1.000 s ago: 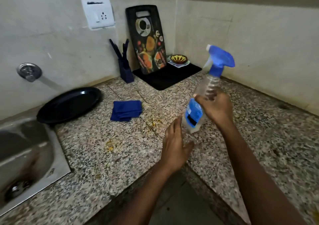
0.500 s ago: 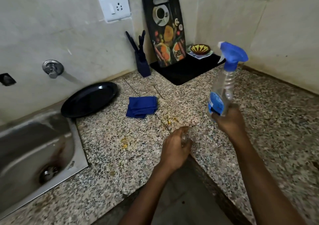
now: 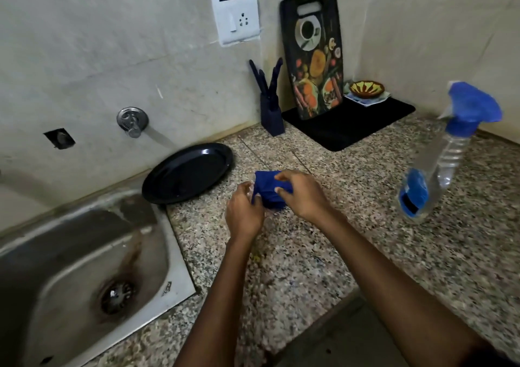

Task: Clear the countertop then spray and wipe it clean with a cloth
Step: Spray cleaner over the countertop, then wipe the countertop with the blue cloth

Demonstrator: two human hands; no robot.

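my fingers (image 3: 277, 189) on the right hand (image 3: 302, 197) are pinched closed over the top fold of the blue cloth (image 3: 270, 195), and the left hand (image 3: 244, 214) is curled shut on the cloth's near-left edge, so both hands grip it where it sits bunched on the desk (image 3: 351, 242), just in front of the black plate (image 3: 187, 173).

i judge the task about midway. the middle of the desk is bare of dishes, so the clearing looks mostly done. the spray bottle (image 3: 439, 164) stands upright well to the right, touched by neither hand; whether the surface is wet i cannot tell. wiping has not begun, because the cloth is bunched between my hands, not flat against the stone. a small yellowish smear (image 3: 256, 257) shows by my left wrist.

further out, the plate rests near the sink (image 3: 92, 268), close enough to block a wide sweep leftward. at the back stand the knife block (image 3: 271, 116), the cutting board (image 3: 316, 54) leaning on the wall, the black mat (image 3: 354, 124) and a small bowl (image 3: 366, 88); i'd wipe around them. the bottle limits strokes to the right.
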